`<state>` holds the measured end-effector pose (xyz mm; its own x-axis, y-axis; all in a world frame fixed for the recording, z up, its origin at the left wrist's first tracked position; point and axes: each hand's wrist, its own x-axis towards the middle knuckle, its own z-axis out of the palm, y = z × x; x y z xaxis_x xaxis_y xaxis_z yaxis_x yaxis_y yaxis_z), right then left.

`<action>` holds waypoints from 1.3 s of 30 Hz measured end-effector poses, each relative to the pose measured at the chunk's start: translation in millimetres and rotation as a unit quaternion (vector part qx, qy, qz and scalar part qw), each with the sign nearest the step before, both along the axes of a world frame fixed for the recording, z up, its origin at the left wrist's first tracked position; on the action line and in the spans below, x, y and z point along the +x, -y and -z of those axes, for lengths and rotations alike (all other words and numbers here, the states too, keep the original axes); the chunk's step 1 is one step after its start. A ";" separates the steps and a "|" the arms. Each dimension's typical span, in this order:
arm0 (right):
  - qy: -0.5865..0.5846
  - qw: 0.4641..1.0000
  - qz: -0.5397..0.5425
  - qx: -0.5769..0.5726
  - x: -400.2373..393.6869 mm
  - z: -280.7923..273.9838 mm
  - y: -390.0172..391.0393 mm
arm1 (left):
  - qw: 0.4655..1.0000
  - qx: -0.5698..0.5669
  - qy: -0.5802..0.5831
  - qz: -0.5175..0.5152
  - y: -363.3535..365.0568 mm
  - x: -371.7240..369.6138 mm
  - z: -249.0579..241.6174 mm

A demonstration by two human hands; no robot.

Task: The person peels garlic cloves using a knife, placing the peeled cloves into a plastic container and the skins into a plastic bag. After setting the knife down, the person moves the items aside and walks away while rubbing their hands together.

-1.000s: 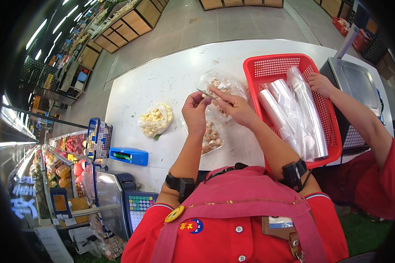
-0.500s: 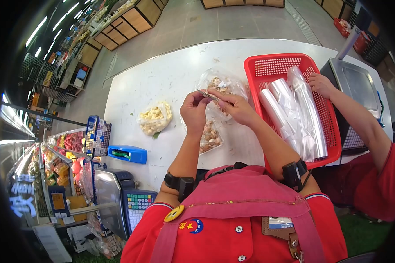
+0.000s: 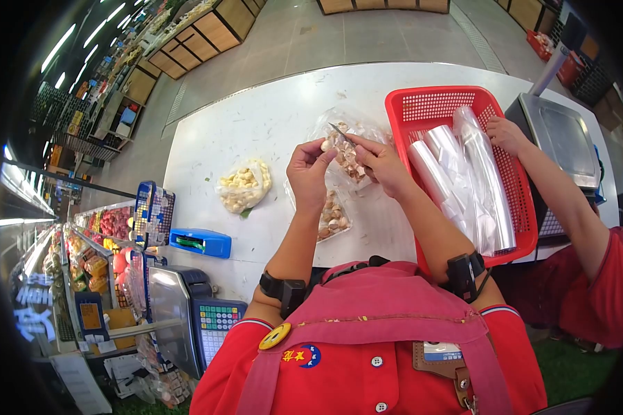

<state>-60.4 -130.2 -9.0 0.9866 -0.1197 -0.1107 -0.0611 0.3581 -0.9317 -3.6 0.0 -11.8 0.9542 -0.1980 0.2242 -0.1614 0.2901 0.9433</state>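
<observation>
Knife (image 3: pixel 340 131) now off one clove (image 3: pixel 324 145)

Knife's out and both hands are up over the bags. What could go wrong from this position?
1. The small knife in the right hand points toward the left hand, whose fingertips pinch a garlic clove; a slip could nick them.
2. The clove is held only at the fingertips and might drop.
3. A co-worker's hand works at the red basket nearby; a bumped elbow could jolt the blade.

Bright overhead light, fisheye-warped dark edges
</observation>
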 end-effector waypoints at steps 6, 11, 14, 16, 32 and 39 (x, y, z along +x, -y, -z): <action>-0.008 0.998 0.030 -0.054 3.2 8.6 2.7 | 0.990 -0.117 -0.062 0.046 -2.6 2.7 1.2; 0.039 0.998 -0.023 -0.033 0.7 3.5 -0.4 | 0.983 -0.140 -0.104 0.051 -0.6 2.5 -8.6; 0.048 0.996 -0.049 -0.058 -2.1 1.9 -3.8 | 0.979 -0.148 -0.128 0.050 -1.3 1.0 -7.6; 0.087 0.991 -0.029 -0.099 -0.7 0.6 -6.3 | 0.986 -0.098 -0.129 0.048 -1.8 2.6 -5.1; -0.019 0.963 -0.090 0.255 1.5 10.1 5.0 | 0.924 -0.220 -0.284 0.131 1.6 4.4 7.0; -0.017 0.941 -0.136 0.310 2.1 12.7 7.2 | 0.923 -0.195 -0.264 0.199 -3.2 9.4 8.3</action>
<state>-58.4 -137.4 -21.7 0.9659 0.2355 -0.1081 -0.2557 0.7992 -0.5440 5.8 3.2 -20.2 0.8199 -0.5590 -0.1235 0.4840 0.5616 0.6711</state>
